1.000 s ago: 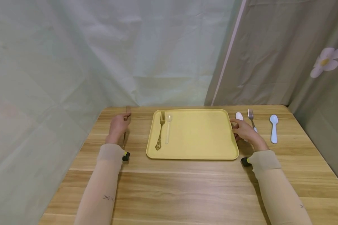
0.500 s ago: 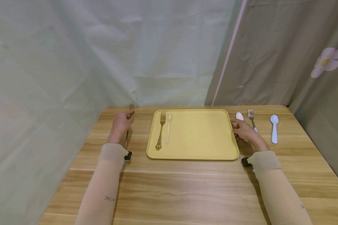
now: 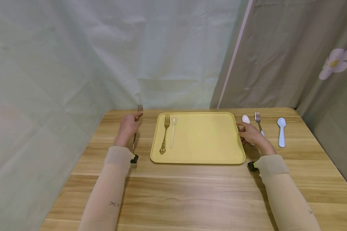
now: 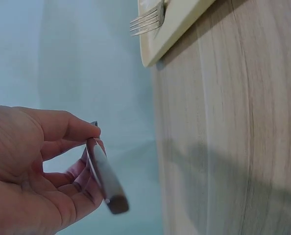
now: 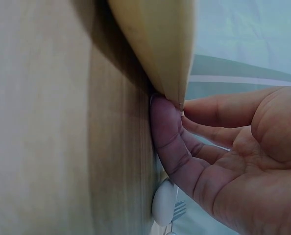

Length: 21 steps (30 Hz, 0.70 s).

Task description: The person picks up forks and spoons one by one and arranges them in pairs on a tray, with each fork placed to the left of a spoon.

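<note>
My left hand (image 3: 128, 125) pinches a fork (image 3: 140, 109) with a dark, coppery look, above the left part of the table. Its tines point to the back; in the left wrist view the handle end (image 4: 108, 182) tilts toward the camera. A yellow rectangular tray (image 3: 206, 138) lies in the middle, bearing an ornate gold fork (image 3: 164, 136) and a clear plastic spoon (image 3: 172, 133) side by side at its left. At the tray's right rim, my right hand (image 3: 252, 134) grips the edge, with a finger (image 5: 167, 129) at the underside.
Right of the tray lie a white spoon (image 3: 245, 119), partly hidden by the right hand, a fork (image 3: 258, 118) with a light handle, and a pale blue spoon (image 3: 281, 131). A curtain (image 3: 176, 64) hangs behind the wooden table (image 3: 190, 199).
My left hand has moved to the right and slightly back with its fork, nearer the tray. The right hand and tray have stayed in place.
</note>
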{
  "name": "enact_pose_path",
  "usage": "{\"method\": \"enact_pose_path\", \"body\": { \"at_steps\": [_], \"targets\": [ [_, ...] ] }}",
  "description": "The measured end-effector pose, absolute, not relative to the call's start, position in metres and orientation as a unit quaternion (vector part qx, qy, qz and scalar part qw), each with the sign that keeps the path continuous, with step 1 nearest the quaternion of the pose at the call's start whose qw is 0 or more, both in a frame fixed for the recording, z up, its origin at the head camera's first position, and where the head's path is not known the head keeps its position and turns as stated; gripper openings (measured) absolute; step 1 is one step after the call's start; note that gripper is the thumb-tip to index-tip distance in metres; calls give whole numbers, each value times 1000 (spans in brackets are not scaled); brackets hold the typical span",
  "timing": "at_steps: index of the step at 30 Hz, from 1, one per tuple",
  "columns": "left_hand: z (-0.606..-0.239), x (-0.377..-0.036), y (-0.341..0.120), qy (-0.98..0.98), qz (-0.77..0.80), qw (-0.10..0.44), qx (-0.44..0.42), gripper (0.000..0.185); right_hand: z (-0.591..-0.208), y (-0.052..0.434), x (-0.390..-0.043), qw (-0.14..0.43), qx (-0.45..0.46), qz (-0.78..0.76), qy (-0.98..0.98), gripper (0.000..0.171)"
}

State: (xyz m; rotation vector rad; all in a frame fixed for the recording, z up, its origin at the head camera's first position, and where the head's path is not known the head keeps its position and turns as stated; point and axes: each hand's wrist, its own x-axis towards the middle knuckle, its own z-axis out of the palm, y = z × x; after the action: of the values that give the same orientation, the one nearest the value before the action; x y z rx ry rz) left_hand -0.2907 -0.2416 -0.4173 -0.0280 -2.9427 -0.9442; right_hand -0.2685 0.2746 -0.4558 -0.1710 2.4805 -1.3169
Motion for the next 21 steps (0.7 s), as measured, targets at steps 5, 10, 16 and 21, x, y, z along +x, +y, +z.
{"method": "enact_pose_path", "body": {
  "at_steps": [5, 10, 16, 21],
  "targets": [
    [-415, -292, -238, -949, -314, 19, -10, 50, -457, 274, -269, 165, -61, -464, 868, 59],
    [-415, -295, -230, -952, -306, 15, -12, 52, -457, 273, -269, 165, -65, -467, 866, 59],
    [-416, -297, -221, -953, -303, 13, -22, 49, -457, 274, -269, 166, -65, -469, 865, 59],
    [-415, -297, -217, -953, -302, 13, -27, 48, -458, 275, -270, 169, -62, -467, 866, 59]
  ]
}}
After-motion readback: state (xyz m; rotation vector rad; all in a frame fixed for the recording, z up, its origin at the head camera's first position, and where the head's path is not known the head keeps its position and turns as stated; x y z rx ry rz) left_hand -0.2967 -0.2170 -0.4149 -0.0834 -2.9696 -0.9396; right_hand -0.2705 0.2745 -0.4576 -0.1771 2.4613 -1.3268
